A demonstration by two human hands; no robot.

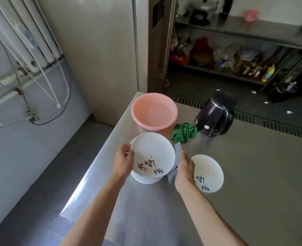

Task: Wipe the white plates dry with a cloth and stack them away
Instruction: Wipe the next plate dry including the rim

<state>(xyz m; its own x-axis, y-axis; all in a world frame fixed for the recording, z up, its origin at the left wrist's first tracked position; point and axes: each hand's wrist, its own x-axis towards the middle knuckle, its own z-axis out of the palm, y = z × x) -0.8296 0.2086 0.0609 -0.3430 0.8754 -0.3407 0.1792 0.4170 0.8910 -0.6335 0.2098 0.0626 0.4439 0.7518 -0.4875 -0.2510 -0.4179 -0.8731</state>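
White plate (152, 153) with black script is gripped at its left rim by the left hand (124, 159) and held tilted just over the stack of plates (146, 180) on the steel table (253, 174). A grey cloth (178, 151) is clutched in the right hand (184, 167) at its right rim.

Pink basin (146, 121) sitting at the far corner of the steel table (253, 174), black kettle (216, 115) standing to its right. Crumpled green rag (183, 133) lying between them.
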